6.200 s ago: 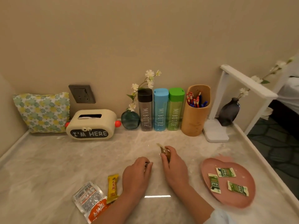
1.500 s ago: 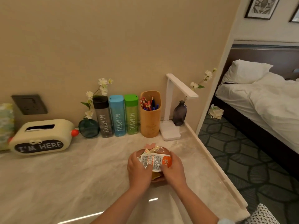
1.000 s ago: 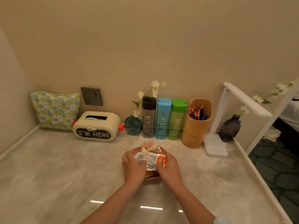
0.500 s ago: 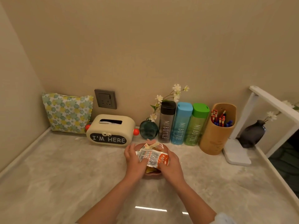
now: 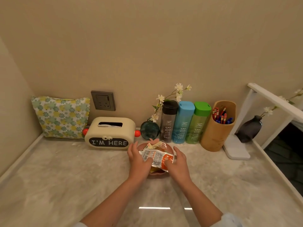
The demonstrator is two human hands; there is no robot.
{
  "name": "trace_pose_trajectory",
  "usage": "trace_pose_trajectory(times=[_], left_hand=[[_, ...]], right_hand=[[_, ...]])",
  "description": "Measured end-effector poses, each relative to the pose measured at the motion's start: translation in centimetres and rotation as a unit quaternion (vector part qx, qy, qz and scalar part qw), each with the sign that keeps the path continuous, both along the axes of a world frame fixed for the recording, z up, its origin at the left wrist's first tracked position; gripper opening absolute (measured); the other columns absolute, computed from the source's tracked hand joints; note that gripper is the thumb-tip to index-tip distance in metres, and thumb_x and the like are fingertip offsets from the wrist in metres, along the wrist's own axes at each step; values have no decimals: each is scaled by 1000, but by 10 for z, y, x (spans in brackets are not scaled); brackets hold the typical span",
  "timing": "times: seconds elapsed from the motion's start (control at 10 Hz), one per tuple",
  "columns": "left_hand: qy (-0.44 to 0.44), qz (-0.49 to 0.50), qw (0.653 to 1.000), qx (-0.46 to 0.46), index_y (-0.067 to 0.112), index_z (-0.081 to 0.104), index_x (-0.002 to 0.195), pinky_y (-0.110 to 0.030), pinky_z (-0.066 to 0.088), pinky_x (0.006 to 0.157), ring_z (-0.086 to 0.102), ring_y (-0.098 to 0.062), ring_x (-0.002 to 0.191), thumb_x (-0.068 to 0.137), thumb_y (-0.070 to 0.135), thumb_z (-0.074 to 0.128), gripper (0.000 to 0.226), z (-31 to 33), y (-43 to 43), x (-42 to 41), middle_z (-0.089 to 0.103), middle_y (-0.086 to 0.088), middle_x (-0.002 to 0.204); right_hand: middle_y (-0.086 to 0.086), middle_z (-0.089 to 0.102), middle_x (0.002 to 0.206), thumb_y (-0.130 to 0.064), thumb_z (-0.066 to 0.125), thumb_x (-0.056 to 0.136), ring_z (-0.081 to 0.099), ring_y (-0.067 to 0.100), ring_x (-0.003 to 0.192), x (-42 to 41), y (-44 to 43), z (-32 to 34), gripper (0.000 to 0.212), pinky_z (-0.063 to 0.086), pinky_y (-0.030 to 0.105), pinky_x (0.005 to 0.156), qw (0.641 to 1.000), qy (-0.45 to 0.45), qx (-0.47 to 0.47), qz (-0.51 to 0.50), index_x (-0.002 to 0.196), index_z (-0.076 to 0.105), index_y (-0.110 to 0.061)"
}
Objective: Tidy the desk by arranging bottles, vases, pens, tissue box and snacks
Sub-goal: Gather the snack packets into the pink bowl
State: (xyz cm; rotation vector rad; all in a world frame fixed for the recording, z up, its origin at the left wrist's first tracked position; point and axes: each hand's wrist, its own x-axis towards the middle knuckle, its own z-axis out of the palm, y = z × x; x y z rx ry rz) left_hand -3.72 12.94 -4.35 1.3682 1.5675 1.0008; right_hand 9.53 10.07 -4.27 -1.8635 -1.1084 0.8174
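A pink plate heaped with snacks sits on the marble desk, just in front of the teal vase and the black bottle. An orange-and-white snack packet lies on top of the heap. My left hand is at the plate's left side and my right hand at its right, fingers fairly straight, both thumbs resting on the packet. Along the wall stand the blue bottle, the green bottle, a wooden pen holder and a cream tissue box.
A floral pouch leans in the back left corner under a wall socket. A white desk lamp and a dark vase stand at the back right. The desk's right edge drops to the floor.
Both hands have carried the loaded plate from the right side of the desk to the spot before the vase and bottles. Their fingers have now straightened off the plate's rim.
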Motion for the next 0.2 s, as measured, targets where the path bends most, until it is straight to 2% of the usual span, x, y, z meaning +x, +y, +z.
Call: trace_pose_trajectory(times=[0.1,0.2], left_hand=[[3,13,1000,12,18,20,148,-19,27,100,21,-19,142,85,5,65,79,5,-6,-2,7,0,156],[3,35,999,24,16,22,147,-22,27,104,21,-21,143,85,7,65,77,16,-16,-1,8,-2,156]], right_hand=[[6,32,150,-12,56,89,42,24,132,7,-7,1,62,42,37,107,1000,-1,1,-8,147,35,-18],[4,33,151,-17,59,90,42,22,133,11,-16,8,60,41,33,102,1000,-5,16,-12,146,37,-21]])
